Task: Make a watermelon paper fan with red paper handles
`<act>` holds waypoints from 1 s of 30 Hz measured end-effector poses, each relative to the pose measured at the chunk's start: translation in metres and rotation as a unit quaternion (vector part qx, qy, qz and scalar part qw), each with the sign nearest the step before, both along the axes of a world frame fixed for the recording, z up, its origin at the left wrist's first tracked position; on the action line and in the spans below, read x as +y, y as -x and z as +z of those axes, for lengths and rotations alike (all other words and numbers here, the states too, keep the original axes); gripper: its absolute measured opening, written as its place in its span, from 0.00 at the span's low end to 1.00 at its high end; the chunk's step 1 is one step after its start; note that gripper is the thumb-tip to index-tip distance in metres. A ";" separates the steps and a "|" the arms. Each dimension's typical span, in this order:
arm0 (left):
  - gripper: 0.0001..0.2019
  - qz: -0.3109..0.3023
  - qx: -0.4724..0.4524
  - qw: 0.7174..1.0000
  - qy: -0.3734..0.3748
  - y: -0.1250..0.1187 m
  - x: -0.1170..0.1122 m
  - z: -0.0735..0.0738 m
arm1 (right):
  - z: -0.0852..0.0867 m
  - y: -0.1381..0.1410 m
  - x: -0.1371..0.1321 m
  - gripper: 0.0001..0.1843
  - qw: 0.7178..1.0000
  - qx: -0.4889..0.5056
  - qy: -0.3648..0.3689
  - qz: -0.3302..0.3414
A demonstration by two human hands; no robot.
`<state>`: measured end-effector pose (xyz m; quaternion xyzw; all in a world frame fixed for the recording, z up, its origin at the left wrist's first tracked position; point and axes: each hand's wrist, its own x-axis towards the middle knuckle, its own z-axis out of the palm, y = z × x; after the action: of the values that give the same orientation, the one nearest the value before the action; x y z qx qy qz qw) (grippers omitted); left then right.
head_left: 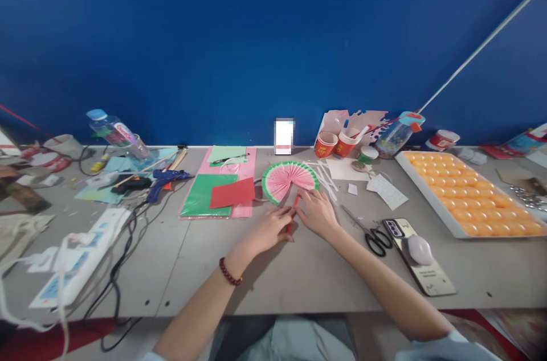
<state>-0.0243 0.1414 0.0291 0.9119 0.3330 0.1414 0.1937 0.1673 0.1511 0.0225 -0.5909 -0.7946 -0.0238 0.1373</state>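
A pink pleated paper fan with a green rim, like a watermelon slice, lies spread on the grey table. Its red stick handle points towards me. My left hand, with a dark red bead bracelet on the wrist, has its fingers closed round the lower end of the handle. My right hand rests just right of the handle, with its fingers bent and its fingertips at the fan's base.
Green, pink and red paper sheets lie left of the fan, beside a blue glue gun and cables. Right of my hands are scissors, a phone, paper scraps, red cups and a tray of orange balls.
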 end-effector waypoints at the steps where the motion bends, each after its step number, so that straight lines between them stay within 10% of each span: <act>1: 0.17 -0.009 -0.003 1.000 0.015 0.002 0.000 0.005 | -0.001 0.000 -0.001 0.18 1.000 0.011 0.002 -0.006; 5: 0.06 0.004 0.010 0.998 0.066 0.013 0.000 0.030 | -0.005 -0.005 0.000 0.17 0.998 0.058 0.003 0.007; 11: 0.10 0.250 0.059 0.966 -0.004 0.030 0.001 0.038 | -0.005 -0.010 0.005 0.19 0.989 0.128 0.023 0.067; 20: 0.14 0.291 0.157 0.942 -0.066 0.023 0.013 0.002 | -0.002 -0.010 0.000 0.19 0.977 0.158 0.040 0.136; 30: 0.04 0.304 -0.037 0.952 0.005 0.022 -0.004 0.041 | -0.005 -0.009 -0.001 0.26 0.979 0.145 0.018 0.141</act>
<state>-0.0462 0.1369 0.0702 0.7608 0.5875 0.2254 0.1586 0.1761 0.1503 0.0174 -0.4729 -0.8417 0.0960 0.2423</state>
